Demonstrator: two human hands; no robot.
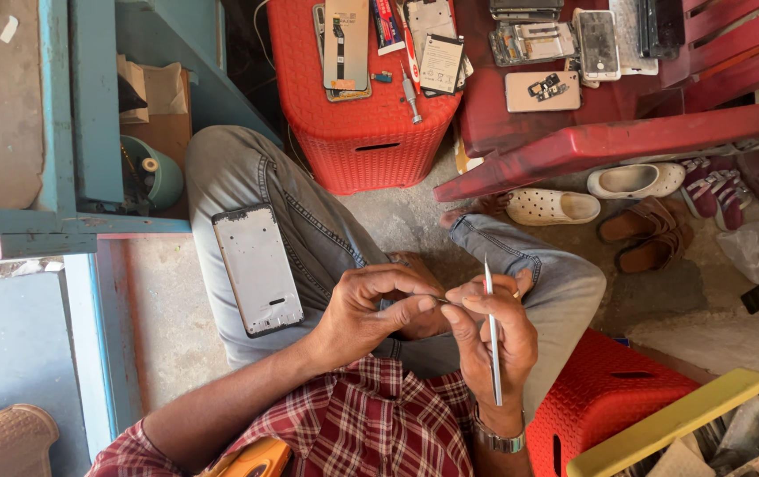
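Right hand [490,331] is closed around thin metal tweezers [492,331], held upright with the tip above the knuckles; left hand [371,309] is pinched narrow, thumb and forefinger meeting the right fingertips over a very small part [440,301], too small to identify. Both hands work just right of the phone frame [258,269], which lies flat on the person's left thigh, bare side up. Judgement on technique: a part this small is best kept low over the lap, wrists braced on the knees, the pinch light, so that a slip lands on cloth near the frame rather than on the floor. Beyond the frame, up and to the right, a red plastic stool [357,115] carries a long phone panel [345,44], a white-backed screen with printed label [441,64] and a small screwdriver [410,93]. Further right of the stool, a red chair seat [574,132] holds opened phones and a pale rectangular back cover [543,91]. Sandals [552,207] sit on the floor below that seat. Left of the frame, a blue shelf [61,212] holds a teal tape roll [154,172]. Lower right of the frame: a second red stool [605,397] and a yellow-rimmed crate [689,415] with flat packets inside, markings not legible.
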